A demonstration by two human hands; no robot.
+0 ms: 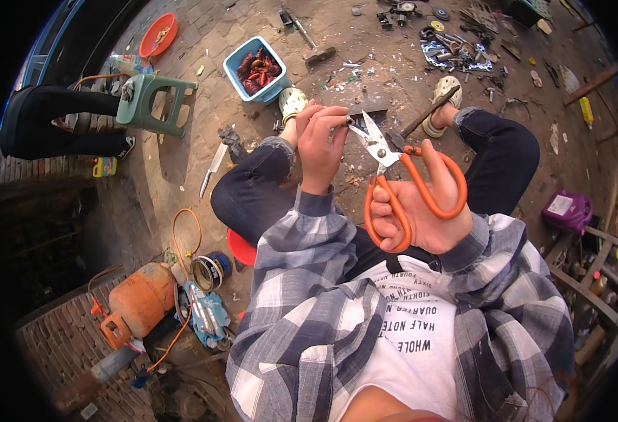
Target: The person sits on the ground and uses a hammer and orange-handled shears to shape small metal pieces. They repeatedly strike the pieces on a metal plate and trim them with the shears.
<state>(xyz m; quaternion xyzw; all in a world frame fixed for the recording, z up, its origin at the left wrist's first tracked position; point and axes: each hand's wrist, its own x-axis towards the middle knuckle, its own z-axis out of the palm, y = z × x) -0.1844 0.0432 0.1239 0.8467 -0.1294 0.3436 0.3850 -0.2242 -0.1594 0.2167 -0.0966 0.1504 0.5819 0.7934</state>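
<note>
Stone-paved ground [196, 165] is noted as the work area; a blue tub [271, 95] of red-brown pieces [258, 72] is placed just beyond the left shoe [293, 103]. Orange-handled scissors [382, 153] are held in the right hand [430, 218], fingers wrapped around the handle loops, blades parted. By the left hand [319, 149], a small dark piece [349, 120] is pinched, fingertips drawn together; its identity cannot be made out. Step in hand: judged to be trimming of this piece. For the next move, a steady pinch and controlled closing of the blades appear to be called for, skin kept clear. Piece is located at the left fingertips, right beside the blade tips; contact with the metal cannot be told.
</note>
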